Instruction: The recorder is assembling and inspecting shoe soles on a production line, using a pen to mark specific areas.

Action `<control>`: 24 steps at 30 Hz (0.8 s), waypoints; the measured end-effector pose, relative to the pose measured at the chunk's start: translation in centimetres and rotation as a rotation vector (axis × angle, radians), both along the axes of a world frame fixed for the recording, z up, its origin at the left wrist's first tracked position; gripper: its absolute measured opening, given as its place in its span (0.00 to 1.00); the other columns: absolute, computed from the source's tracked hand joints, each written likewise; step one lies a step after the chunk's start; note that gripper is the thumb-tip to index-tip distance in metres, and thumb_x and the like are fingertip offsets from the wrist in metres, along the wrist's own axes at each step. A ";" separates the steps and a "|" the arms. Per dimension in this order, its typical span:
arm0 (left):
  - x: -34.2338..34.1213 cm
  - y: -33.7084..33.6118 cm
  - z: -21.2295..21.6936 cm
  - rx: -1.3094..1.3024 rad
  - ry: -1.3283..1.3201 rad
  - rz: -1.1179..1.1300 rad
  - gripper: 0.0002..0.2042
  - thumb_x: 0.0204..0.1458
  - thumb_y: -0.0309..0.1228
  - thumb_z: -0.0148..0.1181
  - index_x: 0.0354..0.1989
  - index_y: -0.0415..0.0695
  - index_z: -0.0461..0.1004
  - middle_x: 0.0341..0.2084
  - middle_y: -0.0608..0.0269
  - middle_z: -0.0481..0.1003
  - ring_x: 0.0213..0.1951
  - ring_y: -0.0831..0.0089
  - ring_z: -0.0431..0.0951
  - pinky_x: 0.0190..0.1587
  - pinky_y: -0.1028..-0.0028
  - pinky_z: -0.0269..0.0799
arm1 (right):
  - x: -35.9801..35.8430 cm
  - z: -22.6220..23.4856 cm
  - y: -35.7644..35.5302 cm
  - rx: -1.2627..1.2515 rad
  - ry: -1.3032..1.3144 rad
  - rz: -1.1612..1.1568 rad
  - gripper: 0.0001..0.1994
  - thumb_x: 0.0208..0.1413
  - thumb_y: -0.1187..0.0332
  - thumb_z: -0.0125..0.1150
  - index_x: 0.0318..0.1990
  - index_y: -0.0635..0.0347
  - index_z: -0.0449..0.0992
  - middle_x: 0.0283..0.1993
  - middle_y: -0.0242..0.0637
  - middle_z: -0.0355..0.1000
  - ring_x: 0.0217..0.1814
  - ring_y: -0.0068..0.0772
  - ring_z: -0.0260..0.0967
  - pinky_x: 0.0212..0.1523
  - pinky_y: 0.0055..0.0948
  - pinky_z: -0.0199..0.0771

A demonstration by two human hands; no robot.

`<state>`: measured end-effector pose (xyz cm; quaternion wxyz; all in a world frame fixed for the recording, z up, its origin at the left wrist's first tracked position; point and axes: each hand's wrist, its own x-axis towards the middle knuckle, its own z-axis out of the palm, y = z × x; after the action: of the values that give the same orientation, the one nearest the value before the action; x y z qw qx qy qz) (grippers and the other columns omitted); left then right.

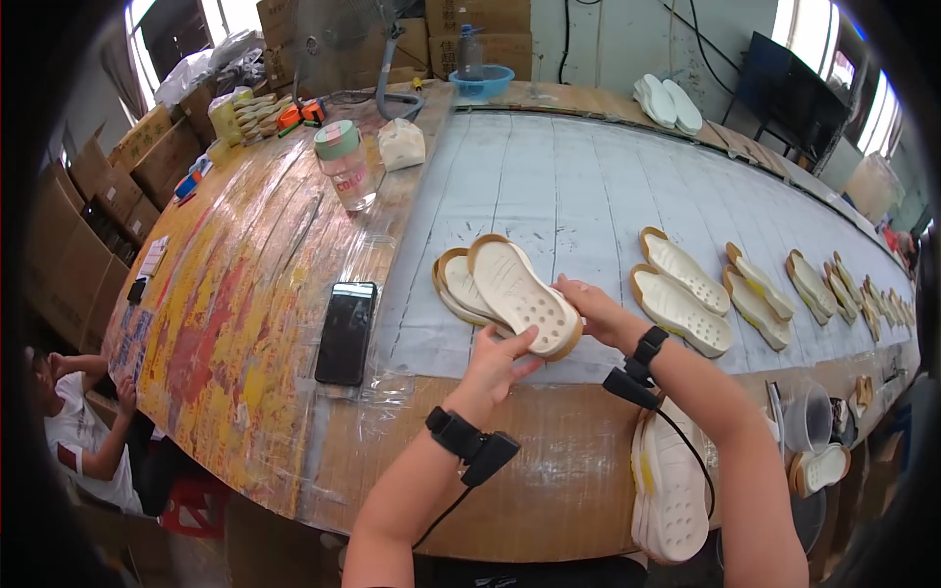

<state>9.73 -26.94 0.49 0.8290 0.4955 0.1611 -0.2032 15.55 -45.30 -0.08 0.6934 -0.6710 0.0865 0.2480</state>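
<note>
Both hands hold a cream shoe sole [514,282] with a tan edge and round holes toward its near end. My left hand [497,363] grips the near end, its thumb on top by the holes. My right hand [590,308] has its fingers closed at the sole's right side. Under and to the left of it lie more cream soles [455,279], partly covered by the held one. Just right of my right hand rests a pair of similar soles [680,312], laid side by side on the white sheet [588,186].
More soles [760,294] run in a row to the far right. Stacked soles [674,490] sit at the near edge below my right forearm. A phone [345,333], a bottle [347,171] and a fan stand left. A person [98,441] sits at far left.
</note>
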 end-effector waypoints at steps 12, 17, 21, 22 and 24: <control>0.6 3.3 -1.2 -0.484 -0.163 -0.008 0.25 0.57 0.47 0.32 0.55 0.38 0.53 0.49 0.52 0.62 0.49 0.60 0.66 0.51 0.62 0.64 | -4.0 4.2 5.1 -0.253 -0.584 0.344 0.30 0.44 0.54 0.60 0.51 0.64 0.62 0.42 0.46 0.66 0.48 0.31 0.61 0.43 0.28 0.65; -4.4 3.9 2.6 -0.752 -0.281 -0.163 0.22 0.57 0.42 0.35 0.55 0.42 0.55 0.51 0.53 0.62 0.50 0.61 0.66 0.52 0.63 0.63 | -10.2 11.1 3.8 -0.617 -1.134 0.348 0.29 0.46 0.59 0.60 0.54 0.62 0.58 0.50 0.43 0.60 0.45 0.30 0.60 0.46 0.28 0.64; -8.9 2.3 4.7 -0.750 -0.442 -0.153 0.20 0.56 0.39 0.38 0.54 0.42 0.57 0.49 0.56 0.65 0.49 0.64 0.67 0.51 0.66 0.65 | -14.5 13.0 2.2 -0.039 -0.608 0.139 0.32 0.48 0.60 0.59 0.58 0.60 0.53 0.55 0.41 0.57 0.55 0.32 0.53 0.55 0.30 0.55; -10.3 1.8 5.2 -0.740 -0.407 -0.164 0.20 0.56 0.39 0.38 0.54 0.42 0.57 0.48 0.56 0.65 0.48 0.64 0.67 0.51 0.66 0.65 | -15.6 13.3 2.1 0.061 -0.476 0.156 0.32 0.48 0.60 0.59 0.58 0.59 0.53 0.53 0.42 0.59 0.57 0.33 0.52 0.56 0.32 0.54; -11.3 1.8 3.8 -0.711 -0.308 -0.263 0.21 0.56 0.40 0.38 0.54 0.41 0.57 0.48 0.55 0.65 0.48 0.64 0.68 0.50 0.66 0.64 | -18.1 13.4 1.8 0.112 -0.472 0.220 0.32 0.49 0.62 0.58 0.60 0.59 0.51 0.57 0.44 0.55 0.60 0.34 0.50 0.58 0.31 0.52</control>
<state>-1.54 -25.17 4.30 0.9300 0.2191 -0.1099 -0.2738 -2.52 -43.53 13.30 0.6995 -0.6760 -0.1648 0.1630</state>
